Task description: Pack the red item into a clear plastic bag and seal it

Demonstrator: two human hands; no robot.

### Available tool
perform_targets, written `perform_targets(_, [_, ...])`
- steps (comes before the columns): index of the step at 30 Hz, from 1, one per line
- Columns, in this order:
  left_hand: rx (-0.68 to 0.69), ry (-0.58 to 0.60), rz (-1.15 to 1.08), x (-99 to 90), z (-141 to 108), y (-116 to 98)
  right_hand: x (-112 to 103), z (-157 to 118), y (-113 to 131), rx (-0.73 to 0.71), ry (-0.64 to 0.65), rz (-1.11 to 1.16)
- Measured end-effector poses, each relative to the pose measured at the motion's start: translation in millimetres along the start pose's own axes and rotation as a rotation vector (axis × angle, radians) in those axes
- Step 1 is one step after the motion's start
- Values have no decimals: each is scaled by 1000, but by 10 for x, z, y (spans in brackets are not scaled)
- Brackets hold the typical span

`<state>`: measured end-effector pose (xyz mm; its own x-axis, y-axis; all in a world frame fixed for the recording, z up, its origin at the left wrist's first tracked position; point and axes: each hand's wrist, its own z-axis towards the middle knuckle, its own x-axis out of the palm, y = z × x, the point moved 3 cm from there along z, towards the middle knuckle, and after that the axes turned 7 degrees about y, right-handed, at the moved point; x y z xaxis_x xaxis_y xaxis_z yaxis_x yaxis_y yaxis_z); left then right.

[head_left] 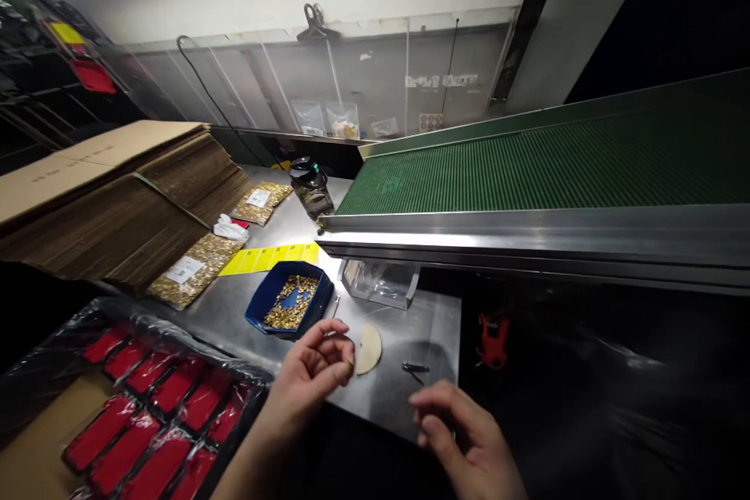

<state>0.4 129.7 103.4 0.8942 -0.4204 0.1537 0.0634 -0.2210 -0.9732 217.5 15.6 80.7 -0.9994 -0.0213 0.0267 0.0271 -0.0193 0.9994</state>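
My left hand (319, 367) is closed in a pinch, with a small brass-coloured piece (350, 365) at the tips of thumb and finger. Just beyond it, a round beige disc (369, 349) lies on the metal table, partly hidden by my fingers. To the right, my right hand (460, 433) is held with fingers bent and thumb apart from the index finger; I see nothing between them. A pair of nail clippers (415, 367) lies near its fingertips. Behind my left hand sits a blue bin (321, 301) holding many small brass-coloured pieces (287, 316).
A carton lined with plastic holds red-and-black packed items (176, 383) at lower left. Bags of brass pieces (199, 269), a yellow label strip (273, 258), a dark jar (310, 187) and a clear tray (380, 281) stand behind. A green conveyor (498, 164) overhangs the right; flattened cardboard (117, 195) is stacked left.
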Motion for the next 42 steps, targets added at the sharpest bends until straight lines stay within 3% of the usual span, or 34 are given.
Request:
perform_targets(2, [3,68,-100,396,-146,0,1,184,231,-145,77,-53])
perform_targets(5, [7,23,-100,741,-290,-36,-42,270,416,-260,168,-76])
perform_targets(8, [1,-14,-124,915,-357,-67,-105,184,414,-292,171,-52])
perform_targets(13, [-64,48,-243,1111,-361,-87,-193,-14,314,-359,94,-35])
perform_targets(17, [-108,50,-301,1190,-342,-25,-220,-124,298,-453,-26,-88])
perform_targets(23, [-133,-19,-305,1198,-338,94,-169,-119,267,-394,-179,29])
perform_targets(29, [-149,-43,-345,1182,-255,118,-191,-123,231,-169,-237,77])
perform_targets(33, [-177,-27,-357,1188,-219,179,-211,-97,298,-247,-198,-38])
perform_targets(37, [-212,-5,-384,1212,-219,257,-224,-56,341,-239,-218,-164])
perform_targets(42, [-283,51,-425,1201,-153,409,-278,-88,418,-322,-176,-495])
